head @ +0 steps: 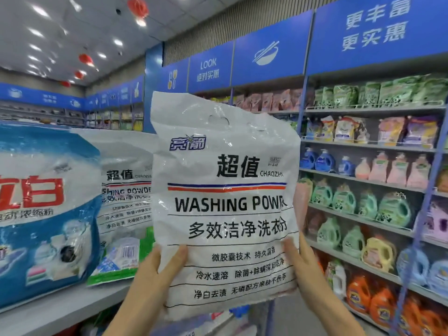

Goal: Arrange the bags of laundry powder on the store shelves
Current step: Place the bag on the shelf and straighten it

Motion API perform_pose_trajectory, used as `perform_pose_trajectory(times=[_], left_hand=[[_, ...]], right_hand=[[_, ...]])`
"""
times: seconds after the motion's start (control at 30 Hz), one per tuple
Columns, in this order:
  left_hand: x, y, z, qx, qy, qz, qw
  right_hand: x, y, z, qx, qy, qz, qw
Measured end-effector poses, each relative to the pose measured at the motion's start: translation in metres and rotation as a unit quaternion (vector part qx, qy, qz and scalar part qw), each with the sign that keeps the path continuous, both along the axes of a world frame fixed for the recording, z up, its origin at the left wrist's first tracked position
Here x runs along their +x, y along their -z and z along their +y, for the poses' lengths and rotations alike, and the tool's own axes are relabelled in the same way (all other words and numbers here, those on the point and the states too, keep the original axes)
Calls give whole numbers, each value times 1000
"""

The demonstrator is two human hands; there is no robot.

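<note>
1. Store aisle first: blue signs (269,59) run overhead, shelves of detergent bottles (363,202) fill the right side, and a grey shelf (60,309) sits near on the left. It carries a blue bag (46,214), a second white bag (126,180) and a flat green pack (116,263).
2. I see both hands grasping the white washing-powder bag (225,202) at its lower corners. The left hand (155,270) has its thumb across the front, and the right hand (303,265) clasps the right edge.
3. That bag hangs upright in the air with its label facing me, just right of its twin and off the shelf.
4. My read is that the step in hand is standing it beside the twin. I would hold it low, since the top looks slack and likely to flop.
5. I would swing it left, land the base flat on bare grey and square the label with the twin's.
6. One risk is the green pack lying at the twin's foot, because a base set on it may tilt the bag.
7. I would let go only once it stands.
</note>
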State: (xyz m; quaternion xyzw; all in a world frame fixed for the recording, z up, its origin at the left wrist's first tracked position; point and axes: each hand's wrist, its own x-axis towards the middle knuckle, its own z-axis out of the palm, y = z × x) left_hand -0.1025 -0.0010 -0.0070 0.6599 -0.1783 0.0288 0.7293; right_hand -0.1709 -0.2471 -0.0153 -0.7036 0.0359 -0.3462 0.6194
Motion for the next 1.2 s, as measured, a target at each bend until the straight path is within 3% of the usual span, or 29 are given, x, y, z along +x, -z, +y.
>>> perform_pose_trajectory(times=[0.1, 0.3, 0.43, 0.53, 0.6, 0.67, 0.73, 0.83, 1.0, 1.1, 1.2], left_hand=[[20, -12, -38, 1, 20, -1, 1000], [82, -30, -100, -33, 33, 35, 998], [130, -44, -129, 2, -21, 64, 998], [158, -40, -136, 46, -143, 18, 988], [167, -17, -136, 238, -209, -75, 946], [174, 12, -146, 461, -253, -140, 839], [183, 35, -166, 619, -260, -148, 726], [193, 48, -189, 708, -265, -93, 648], [202, 34, -189, 708, -299, -186, 612], [209, 19, -174, 620, -363, -136, 682], [214, 3, -161, 383, -449, -130, 796]], right_hand=[[41, -13, -37, 4, 28, -19, 999], [137, -37, -103, 14, -8, -53, 998], [201, -46, -143, 19, -44, -73, 996], [238, -57, -172, 23, -69, -88, 993], [260, -62, -189, 14, -79, -99, 992], [283, -66, -202, 1, -81, -106, 991], [302, -67, -205, 1, -83, -106, 991], [320, -63, -204, 2, -104, -107, 989], [343, -52, -206, 0, -115, -90, 989], [350, -52, -210, 10, -105, -105, 989], [360, -52, -218, 49, -101, -97, 989]])
